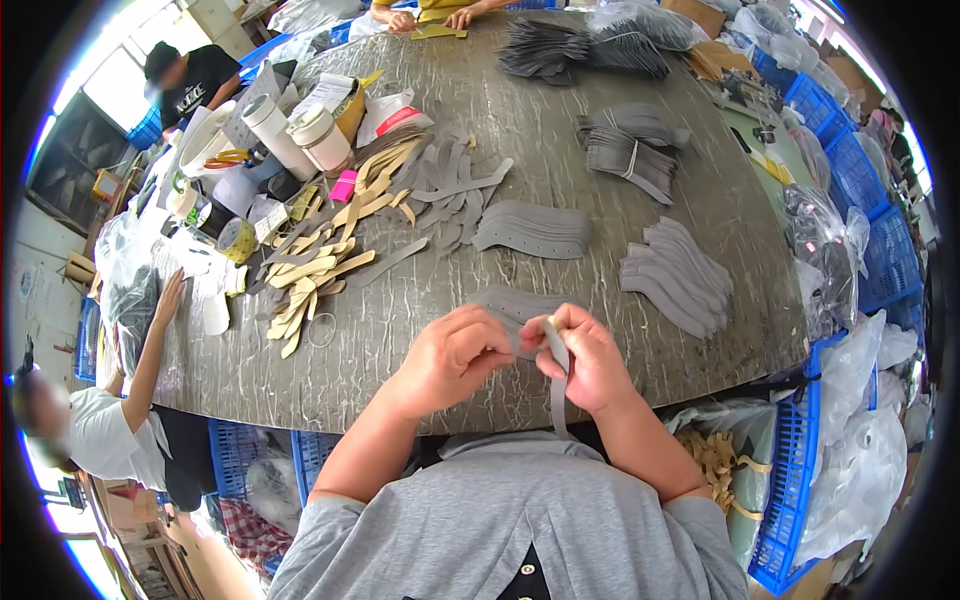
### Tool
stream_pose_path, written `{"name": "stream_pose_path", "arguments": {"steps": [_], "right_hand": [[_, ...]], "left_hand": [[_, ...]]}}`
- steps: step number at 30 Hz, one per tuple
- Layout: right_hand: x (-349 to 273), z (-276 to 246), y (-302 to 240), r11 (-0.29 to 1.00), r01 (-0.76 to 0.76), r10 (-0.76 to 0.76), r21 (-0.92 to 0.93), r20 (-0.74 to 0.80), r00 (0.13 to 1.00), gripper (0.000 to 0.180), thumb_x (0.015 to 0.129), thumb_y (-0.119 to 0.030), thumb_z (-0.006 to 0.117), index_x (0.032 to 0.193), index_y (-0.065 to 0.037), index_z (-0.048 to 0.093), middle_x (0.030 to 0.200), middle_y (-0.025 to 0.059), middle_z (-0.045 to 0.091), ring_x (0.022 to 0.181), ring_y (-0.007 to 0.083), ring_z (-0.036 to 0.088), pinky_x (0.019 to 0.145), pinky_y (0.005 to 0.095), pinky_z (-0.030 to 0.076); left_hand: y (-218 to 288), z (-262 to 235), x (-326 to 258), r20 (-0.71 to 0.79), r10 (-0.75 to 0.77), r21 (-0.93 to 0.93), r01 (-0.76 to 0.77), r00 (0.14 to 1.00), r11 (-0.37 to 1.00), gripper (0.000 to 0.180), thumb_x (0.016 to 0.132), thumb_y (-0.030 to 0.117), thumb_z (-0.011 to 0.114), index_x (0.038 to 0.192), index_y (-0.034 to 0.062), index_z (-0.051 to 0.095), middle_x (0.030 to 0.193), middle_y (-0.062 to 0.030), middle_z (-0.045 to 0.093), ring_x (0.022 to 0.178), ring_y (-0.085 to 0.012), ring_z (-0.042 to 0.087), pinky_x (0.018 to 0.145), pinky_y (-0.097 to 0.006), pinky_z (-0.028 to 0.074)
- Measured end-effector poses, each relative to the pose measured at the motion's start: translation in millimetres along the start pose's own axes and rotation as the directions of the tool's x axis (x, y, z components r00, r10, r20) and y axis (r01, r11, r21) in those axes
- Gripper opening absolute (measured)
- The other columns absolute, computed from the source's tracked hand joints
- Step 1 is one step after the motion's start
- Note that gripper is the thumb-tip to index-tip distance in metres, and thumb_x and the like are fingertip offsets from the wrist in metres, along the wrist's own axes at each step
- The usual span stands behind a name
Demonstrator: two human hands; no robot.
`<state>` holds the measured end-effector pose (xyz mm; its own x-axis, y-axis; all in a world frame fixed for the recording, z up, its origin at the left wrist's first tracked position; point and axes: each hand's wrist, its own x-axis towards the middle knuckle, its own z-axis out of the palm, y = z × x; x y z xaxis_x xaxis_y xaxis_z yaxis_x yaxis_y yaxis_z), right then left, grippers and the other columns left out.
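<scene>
My right hand (595,365) pinches a narrow grey strip (559,405) of sheet material, whose lower end hangs toward my shirt. Close beside it on the left, my left hand (450,360) is closed with thumb and fingertips together; what lies between them is too small to make out. Partly hidden beneath both hands is a group of curved grey pieces (515,300) on the table. Just beyond lies a neat stack of curved grey pieces (533,230) with small holes. A fanned stack of similar grey pieces (678,278) rests to the right.
Loose cream and grey strips (320,265) cover the table's left middle, near jars (320,135) and tape (237,240). Tied grey bundles (635,150) lie farther back. Blue crates (790,480) and plastic bags line the right side. Other people sit left and across the table (480,360).
</scene>
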<state>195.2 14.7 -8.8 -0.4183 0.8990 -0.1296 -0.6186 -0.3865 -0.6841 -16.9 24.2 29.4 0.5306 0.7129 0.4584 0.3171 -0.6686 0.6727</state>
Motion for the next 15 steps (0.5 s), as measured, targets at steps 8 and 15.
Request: {"name": "stream_pose_path", "arguments": {"steps": [8,15], "right_hand": [[-0.9,-9.6,15.0,0.993,-0.090,0.085,0.072,0.078,0.993,0.015,0.093,-0.002,0.039,0.086,-0.008,0.051,0.104,0.0114,0.062,0.084,0.0143,0.054,0.063,0.0294,0.043],[0.0,-33.1,-30.4,0.872,0.172,-0.095,0.457,-0.187,0.978,0.013,0.092,-0.009,0.042,0.081,-0.011,0.050,0.075,0.0039,0.051,0.063,0.0116,0.045,0.056,0.0278,0.040]], "left_hand": [[4.4,10.5,16.7,-0.060,0.059,0.113,-0.052,0.996,0.992,0.022,0.070,0.001,0.077,0.087,0.0069,0.065,0.087,-0.0066,0.062,0.078,-0.0263,0.060,0.065,-0.035,0.049],[-5.0,-4.8,-15.5,-0.225,-0.329,-0.106,0.313,0.917,0.944,0.017,0.074,-0.004,0.074,0.088,0.0041,0.068,0.079,-0.0026,0.064,0.068,-0.0128,0.058,0.059,-0.024,0.045]]}}
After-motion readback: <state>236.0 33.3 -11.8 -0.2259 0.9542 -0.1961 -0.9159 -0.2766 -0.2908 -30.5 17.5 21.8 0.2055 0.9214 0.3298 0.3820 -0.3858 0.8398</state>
